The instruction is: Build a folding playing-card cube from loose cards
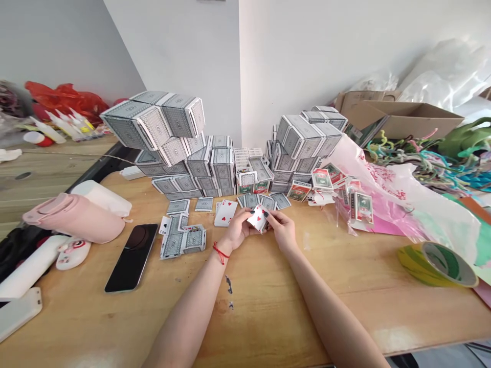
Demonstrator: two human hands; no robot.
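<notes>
My left hand [238,229] and my right hand [283,227] meet over the wooden table [268,301], both pinched on a bent playing card with red hearts [258,219]. A red string is tied round my left wrist. Just behind the hands lie loose cards, one face up with red hearts [225,212], others face down [264,201]. To the left sits a small cube made of folded cards [183,240]. Large stacks of grey-backed card cubes rise at the back left [169,138] and back right [307,140].
A black phone [132,257] lies left of my arms, beside a pink case [74,217] and white objects. Card packs [337,184] spill from a pink plastic bag [383,199] at right. A tape roll [439,263], pipe cleaners [422,158] and cardboard box [402,117] sit farther right.
</notes>
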